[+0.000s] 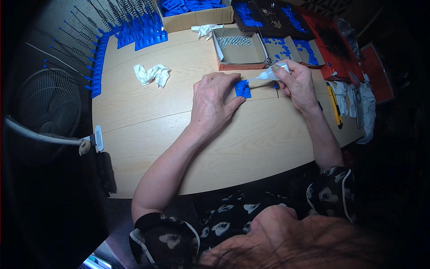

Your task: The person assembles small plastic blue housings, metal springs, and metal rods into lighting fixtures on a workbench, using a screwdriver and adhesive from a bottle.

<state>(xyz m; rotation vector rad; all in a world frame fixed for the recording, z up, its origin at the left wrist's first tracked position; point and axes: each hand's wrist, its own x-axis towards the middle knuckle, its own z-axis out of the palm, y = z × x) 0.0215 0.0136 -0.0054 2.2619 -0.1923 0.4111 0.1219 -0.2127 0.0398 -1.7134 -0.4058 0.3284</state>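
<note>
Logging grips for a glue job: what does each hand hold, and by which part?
Right hand: small white squeeze bottle, by its body. Left hand: pins the flat blue plastic piece at its left edge.

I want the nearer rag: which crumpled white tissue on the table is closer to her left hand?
The crumpled tissue left of her left hand; the other tissue lies farther back beside the cardboard box.

lit: bright centre | rim: dark vignette, fisheye bend | focus: slightly soft

crumpled tissue (152, 74), open box (238, 48) — yellow knife (334, 106), fan (48, 104)
</note>
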